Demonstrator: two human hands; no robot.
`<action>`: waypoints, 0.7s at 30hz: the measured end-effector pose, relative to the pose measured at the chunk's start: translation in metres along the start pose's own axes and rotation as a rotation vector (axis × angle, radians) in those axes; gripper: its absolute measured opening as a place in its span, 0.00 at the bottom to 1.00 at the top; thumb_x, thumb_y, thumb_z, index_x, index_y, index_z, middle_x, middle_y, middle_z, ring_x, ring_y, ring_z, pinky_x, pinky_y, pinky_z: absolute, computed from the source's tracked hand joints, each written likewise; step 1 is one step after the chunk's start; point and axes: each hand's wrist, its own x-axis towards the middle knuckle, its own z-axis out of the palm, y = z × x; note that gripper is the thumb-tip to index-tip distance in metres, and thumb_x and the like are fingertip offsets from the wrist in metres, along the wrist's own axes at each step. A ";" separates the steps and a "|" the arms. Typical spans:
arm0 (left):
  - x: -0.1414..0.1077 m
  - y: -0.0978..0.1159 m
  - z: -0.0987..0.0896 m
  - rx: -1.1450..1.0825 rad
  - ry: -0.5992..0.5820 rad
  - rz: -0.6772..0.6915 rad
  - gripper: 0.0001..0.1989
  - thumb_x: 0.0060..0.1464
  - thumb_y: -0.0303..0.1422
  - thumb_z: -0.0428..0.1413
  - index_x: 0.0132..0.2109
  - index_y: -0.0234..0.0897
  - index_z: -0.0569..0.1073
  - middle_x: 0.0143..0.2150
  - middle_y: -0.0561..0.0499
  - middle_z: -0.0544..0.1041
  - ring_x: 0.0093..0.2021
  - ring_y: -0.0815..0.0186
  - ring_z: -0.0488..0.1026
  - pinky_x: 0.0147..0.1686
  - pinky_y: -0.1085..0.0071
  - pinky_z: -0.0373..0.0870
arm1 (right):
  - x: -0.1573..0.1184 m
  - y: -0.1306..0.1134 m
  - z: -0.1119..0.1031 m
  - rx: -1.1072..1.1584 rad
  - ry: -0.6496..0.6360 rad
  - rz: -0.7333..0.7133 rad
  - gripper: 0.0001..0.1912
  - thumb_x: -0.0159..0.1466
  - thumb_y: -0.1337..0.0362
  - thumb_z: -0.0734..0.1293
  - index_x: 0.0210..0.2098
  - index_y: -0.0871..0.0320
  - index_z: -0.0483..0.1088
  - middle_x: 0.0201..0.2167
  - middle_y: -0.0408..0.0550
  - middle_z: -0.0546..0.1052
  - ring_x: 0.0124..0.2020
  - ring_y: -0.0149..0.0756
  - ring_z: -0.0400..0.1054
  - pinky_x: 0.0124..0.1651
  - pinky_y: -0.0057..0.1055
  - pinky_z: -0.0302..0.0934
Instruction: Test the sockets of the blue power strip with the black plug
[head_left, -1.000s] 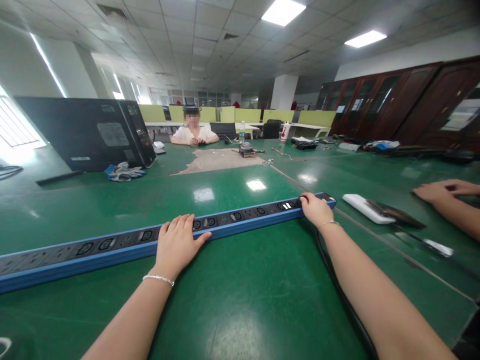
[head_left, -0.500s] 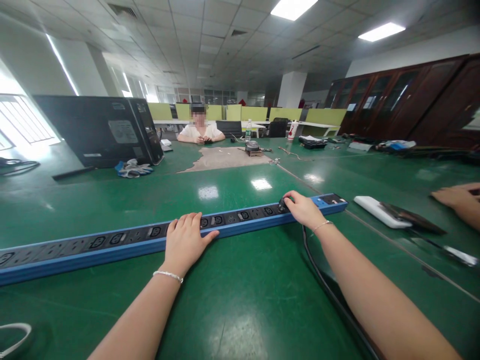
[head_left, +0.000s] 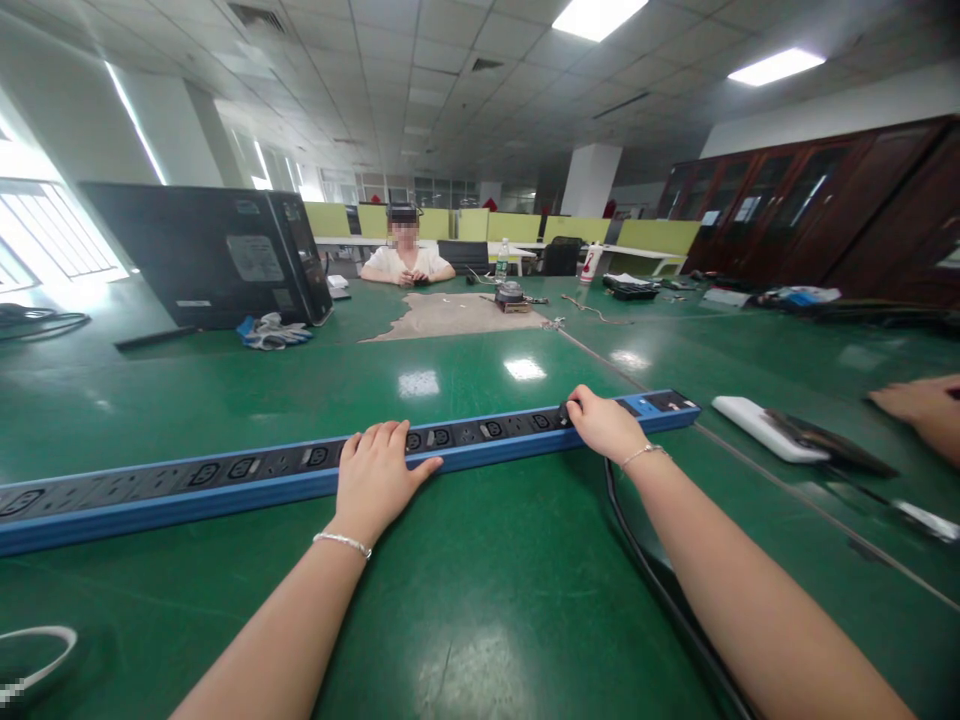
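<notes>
A long blue power strip with black sockets lies slanting across the green table. My left hand rests over its middle, fingers on the far edge and thumb along the near side; whether it grips the strip firmly is hard to tell, but the fingers wrap over it. Near the strip's right end, my right hand pinches a black plug at a socket, most of the plug hidden by the fingers. From beneath that hand a black cable runs down towards the lower right.
A black computer case and gloves are at the back left. A person sits opposite. To the right lie a white box-like object and another person's hand. A bottle stands far back.
The view has shifted slightly, moving the scene a little to the right. My right hand sits slightly lower around the plug, covering more of it. My left hand stays on the strip.
</notes>
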 end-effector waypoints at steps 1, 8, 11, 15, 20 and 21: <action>0.000 0.000 0.000 0.002 -0.001 -0.001 0.31 0.54 0.53 0.48 0.56 0.35 0.67 0.56 0.39 0.71 0.57 0.53 0.65 0.57 0.55 0.56 | -0.001 -0.002 0.000 -0.030 -0.010 0.003 0.18 0.67 0.58 0.50 0.47 0.56 0.65 0.33 0.55 0.78 0.36 0.44 0.73 0.35 0.33 0.59; -0.001 0.000 -0.001 0.017 -0.007 0.002 0.33 0.55 0.53 0.47 0.57 0.31 0.66 0.56 0.39 0.71 0.58 0.53 0.64 0.57 0.55 0.55 | -0.015 -0.019 0.003 -0.177 0.031 -0.018 0.18 0.67 0.60 0.48 0.47 0.57 0.64 0.30 0.57 0.77 0.32 0.46 0.73 0.34 0.36 0.60; 0.000 0.001 -0.004 0.021 -0.041 -0.001 0.32 0.56 0.52 0.45 0.58 0.32 0.66 0.57 0.40 0.70 0.58 0.53 0.64 0.57 0.55 0.56 | -0.018 -0.021 0.007 -0.179 0.065 -0.015 0.19 0.67 0.60 0.48 0.48 0.57 0.64 0.29 0.57 0.76 0.32 0.46 0.73 0.33 0.35 0.60; 0.000 0.001 -0.006 0.028 -0.055 0.012 0.32 0.58 0.52 0.43 0.58 0.32 0.67 0.56 0.40 0.71 0.58 0.53 0.64 0.56 0.55 0.56 | -0.018 -0.016 0.010 -0.078 0.058 0.046 0.19 0.67 0.58 0.49 0.49 0.55 0.65 0.31 0.56 0.77 0.33 0.46 0.73 0.34 0.35 0.60; -0.001 0.000 -0.004 0.036 -0.034 0.020 0.32 0.58 0.51 0.43 0.58 0.30 0.66 0.56 0.39 0.71 0.57 0.52 0.64 0.56 0.54 0.56 | -0.021 -0.013 -0.010 0.175 0.293 0.117 0.18 0.66 0.56 0.53 0.48 0.55 0.67 0.31 0.53 0.77 0.33 0.43 0.71 0.34 0.32 0.57; -0.001 0.000 -0.003 0.035 -0.029 0.020 0.32 0.58 0.51 0.43 0.58 0.31 0.66 0.56 0.39 0.71 0.57 0.53 0.64 0.56 0.54 0.56 | -0.022 -0.017 -0.015 0.254 0.350 0.106 0.17 0.65 0.56 0.53 0.47 0.55 0.67 0.30 0.51 0.77 0.32 0.42 0.71 0.34 0.31 0.57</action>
